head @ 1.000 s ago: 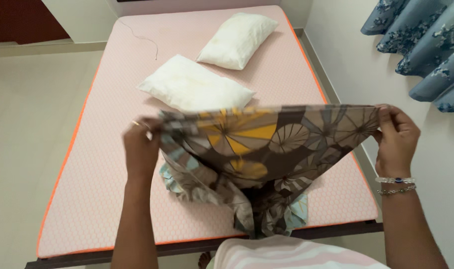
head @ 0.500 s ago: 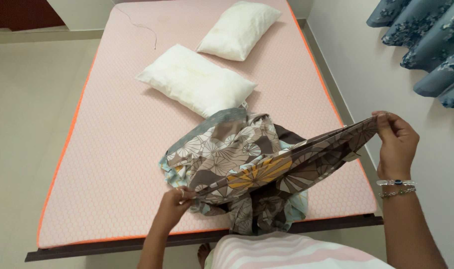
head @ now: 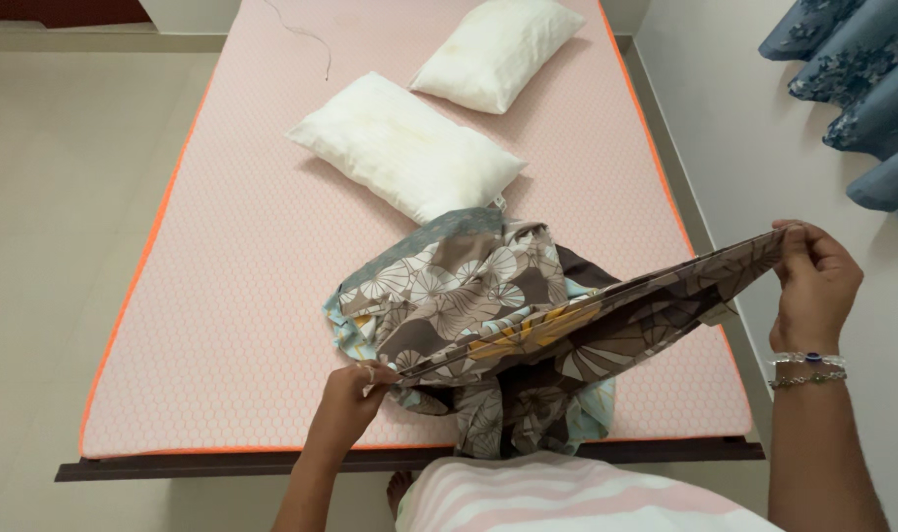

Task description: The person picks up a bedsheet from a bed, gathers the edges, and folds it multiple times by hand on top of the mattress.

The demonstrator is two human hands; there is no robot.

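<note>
A brown, grey and yellow patterned sheet [head: 488, 305] lies bunched on the near part of a pink mattress [head: 242, 246]. My left hand [head: 355, 389] grips one edge of the sheet low over the mattress near its front edge. My right hand [head: 813, 281] holds the other end of that edge up in the air, past the mattress's right side. The edge stretches taut between the two hands. Bracelets circle my right wrist.
Two white pillows, a nearer pillow [head: 404, 148] and a farther pillow [head: 498, 54], lie on the mattress beyond the sheet. A thin cord [head: 306, 34] lies near the far end. A dark bed frame [head: 271, 463] runs along the front. Blue patterned curtains [head: 853, 79] hang at the right. Pale floor tiles [head: 65, 197] lie to the left.
My left hand dropped from chest height down to the mattress with the sheet's edge, so the spread cloth collapsed into a heap. My right hand stayed raised.
</note>
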